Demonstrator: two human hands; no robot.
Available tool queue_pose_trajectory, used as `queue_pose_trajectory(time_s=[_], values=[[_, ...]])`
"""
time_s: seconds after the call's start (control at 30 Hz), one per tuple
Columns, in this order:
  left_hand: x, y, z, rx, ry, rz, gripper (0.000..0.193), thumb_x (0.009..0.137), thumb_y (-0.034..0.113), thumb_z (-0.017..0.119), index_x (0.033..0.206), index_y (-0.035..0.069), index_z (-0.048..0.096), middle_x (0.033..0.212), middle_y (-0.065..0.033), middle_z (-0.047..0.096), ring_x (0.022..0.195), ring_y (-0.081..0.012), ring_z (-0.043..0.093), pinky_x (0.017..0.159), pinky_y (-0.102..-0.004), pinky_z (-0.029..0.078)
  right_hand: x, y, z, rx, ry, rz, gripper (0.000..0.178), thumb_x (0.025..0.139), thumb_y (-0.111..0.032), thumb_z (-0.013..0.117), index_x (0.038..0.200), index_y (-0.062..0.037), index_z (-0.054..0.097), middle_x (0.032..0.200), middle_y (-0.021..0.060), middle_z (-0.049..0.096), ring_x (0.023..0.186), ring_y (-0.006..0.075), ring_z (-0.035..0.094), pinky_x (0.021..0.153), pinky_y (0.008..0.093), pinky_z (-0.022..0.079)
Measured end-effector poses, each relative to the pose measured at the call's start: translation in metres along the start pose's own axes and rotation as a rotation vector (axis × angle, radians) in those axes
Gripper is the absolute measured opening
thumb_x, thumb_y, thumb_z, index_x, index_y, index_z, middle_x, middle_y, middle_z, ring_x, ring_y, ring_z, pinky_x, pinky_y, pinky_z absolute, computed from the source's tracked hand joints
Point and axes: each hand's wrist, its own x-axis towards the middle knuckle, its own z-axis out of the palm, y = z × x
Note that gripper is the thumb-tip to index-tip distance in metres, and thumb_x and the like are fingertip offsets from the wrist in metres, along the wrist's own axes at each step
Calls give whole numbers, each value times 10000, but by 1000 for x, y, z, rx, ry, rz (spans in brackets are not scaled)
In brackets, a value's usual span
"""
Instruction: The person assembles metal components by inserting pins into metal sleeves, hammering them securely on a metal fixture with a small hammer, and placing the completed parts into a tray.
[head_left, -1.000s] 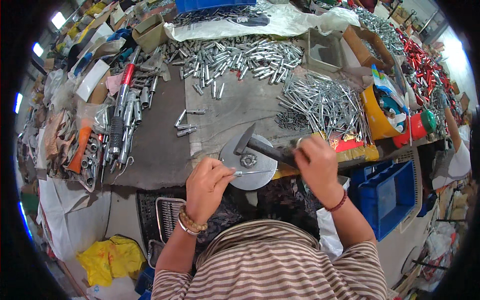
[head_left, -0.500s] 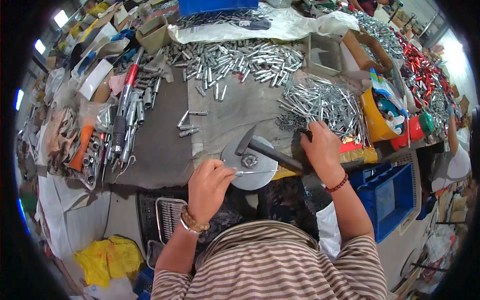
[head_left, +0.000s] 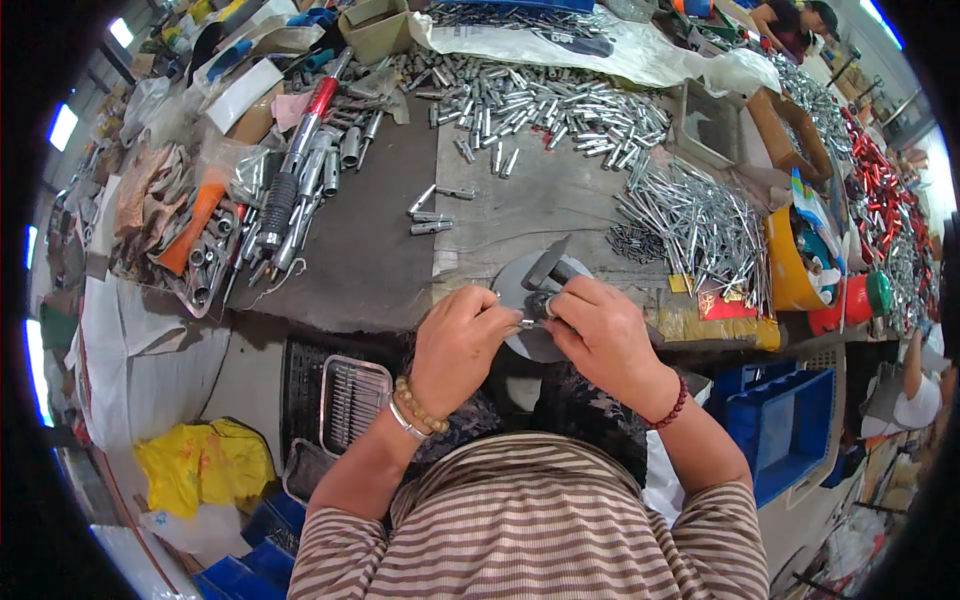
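Note:
My left hand [head_left: 462, 338] is closed in a pinch on a thin metal rod [head_left: 527, 324], whose tip points right over a round grey metal block [head_left: 513, 276]. Close beside it, my right hand [head_left: 608, 335] has its fingertips pressed together near the rod's end; what they hold is too small or hidden to make out. On the block lies a hammer [head_left: 547, 264], its handle partly covered by my right hand. A dark nut-like piece [head_left: 539, 305] sits between my hands. Right of them are heaped shiny metal rods [head_left: 705, 220] and small dark parts [head_left: 638, 241].
Silver metal sleeves [head_left: 570, 110] are spread across the back of the bench, with several apart at left [head_left: 432, 222]. Tools [head_left: 295, 185] lie at left. A yellow container [head_left: 790, 262] and a red one with a green lid [head_left: 845, 305] stand right. Blue crates [head_left: 780, 425] are below.
My right hand has come left and down from the small dark parts to meet my left hand over the block. The view has shifted, and the hammer handle is now mostly hidden.

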Motion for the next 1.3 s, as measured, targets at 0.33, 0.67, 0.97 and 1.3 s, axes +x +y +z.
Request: queue_pose_trajectory(time_s=[0.33, 0.67, 0.97, 1.3], values=[[-3, -1, 1, -4, 10, 13, 94, 849, 100, 744, 936, 88, 711, 915, -75, 623, 845, -286, 642, 730, -402, 525, 9, -7, 2, -44, -96, -96, 134, 831, -54, 704, 946, -46, 638, 912, 115, 572, 875, 333, 620, 782, 439, 516], [-1, -4, 3, 20, 2, 8, 113, 814, 103, 759, 907, 90, 696, 924, -62, 619, 887, -289, 648, 766, -419, 528, 7, -11, 8, -318, -163, -165, 148, 823, -105, 716, 958, -76, 662, 918, 80, 575, 890, 278, 641, 792, 404, 526], [-1, -3, 3, -43, 11, -18, 100, 835, 121, 778, 921, 85, 743, 900, -68, 620, 831, -279, 639, 719, -399, 507, -23, 20, -13, -307, 56, 167, 273, 825, -35, 733, 1088, -34, 659, 1023, 132, 634, 958, 372, 638, 809, 462, 531], [-2, -7, 4, -61, 34, 3, 133, 819, 84, 788, 944, 88, 743, 906, -68, 634, 825, -280, 642, 716, -385, 508, -63, -12, -16, -80, 242, 6, 212, 862, 16, 703, 1066, -38, 686, 964, 130, 635, 709, 337, 663, 597, 375, 541]])
